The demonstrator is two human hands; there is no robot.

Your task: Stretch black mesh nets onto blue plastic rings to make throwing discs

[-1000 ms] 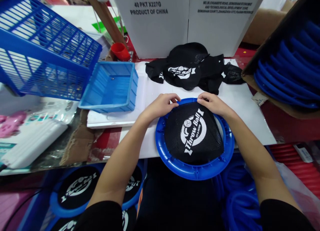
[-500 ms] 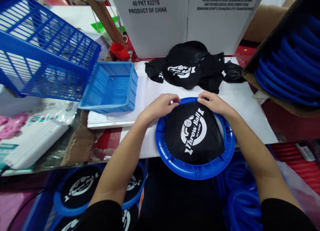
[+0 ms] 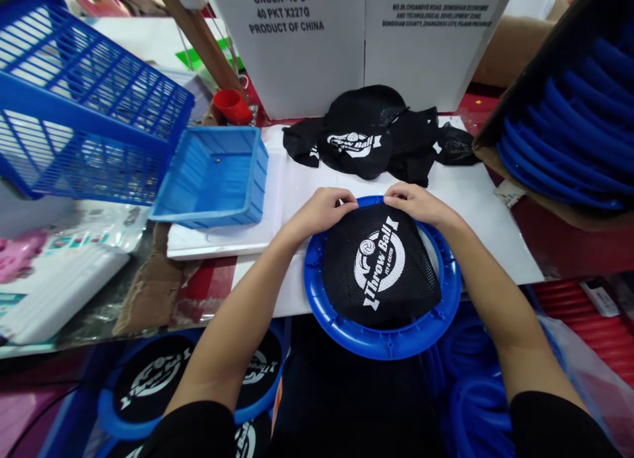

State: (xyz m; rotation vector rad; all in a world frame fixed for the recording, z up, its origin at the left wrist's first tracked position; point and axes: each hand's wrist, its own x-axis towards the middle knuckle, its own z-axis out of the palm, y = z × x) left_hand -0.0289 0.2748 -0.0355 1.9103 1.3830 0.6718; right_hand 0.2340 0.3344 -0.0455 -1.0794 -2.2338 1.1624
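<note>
A blue plastic ring (image 3: 391, 344) lies at the table's front edge, its near side jutting out over my lap. Across it is a round black mesh cloth (image 3: 347, 279) printed "Throw Ball", with a gap to the ring on the right. At the ring's far side, my left hand (image 3: 329, 209) pinches the cloth's edge, thumb and fingers closed. Just to its right my right hand (image 3: 415, 201) pinches the same far edge, fingers bent over the rim. The fingertips partly hide the cloth's border there. Beyond both hands lies a pile of black mesh cloths (image 3: 361, 164).
Left of the ring stand a light-blue bin (image 3: 208, 210) and a tilted blue basket (image 3: 89, 124). A carton of blue rings (image 3: 559, 147) leans in at right. White cartons (image 3: 292, 68) rise behind. Below left are mesh-covered discs (image 3: 111, 405); more blue rings (image 3: 480, 412) sit below right.
The whole view has shifted slightly. My right hand has slid a little left along the rim, closer to my left hand. Both still pinch the cloth's edge.
</note>
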